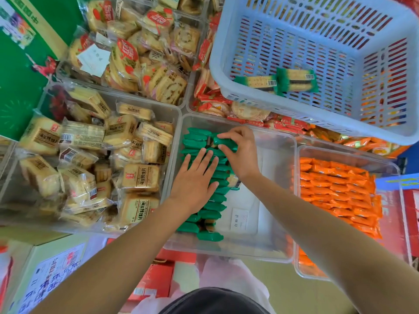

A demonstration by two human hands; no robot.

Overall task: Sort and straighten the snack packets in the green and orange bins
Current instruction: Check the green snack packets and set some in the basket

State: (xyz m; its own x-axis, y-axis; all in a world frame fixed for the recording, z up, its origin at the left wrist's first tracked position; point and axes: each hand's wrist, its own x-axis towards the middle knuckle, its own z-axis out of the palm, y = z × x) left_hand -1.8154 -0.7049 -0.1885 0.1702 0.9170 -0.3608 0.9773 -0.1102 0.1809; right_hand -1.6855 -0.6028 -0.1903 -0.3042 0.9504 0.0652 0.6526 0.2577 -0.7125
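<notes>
Left hand (pixel 195 180) presses flat on the green packets (pixel 213 207); right hand (pixel 240 150) pinches one packet (pixel 224 143) above it. Light, crinkly, likely slippery; best gripped at the ends.

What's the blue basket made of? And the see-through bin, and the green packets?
The basket looks like moulded plastic, matte, with rows of slots. The bin seems to be hard, glossy plastic; you can see through its walls. The green packets are probably thin plastic film, shiny and crinkled.
</notes>
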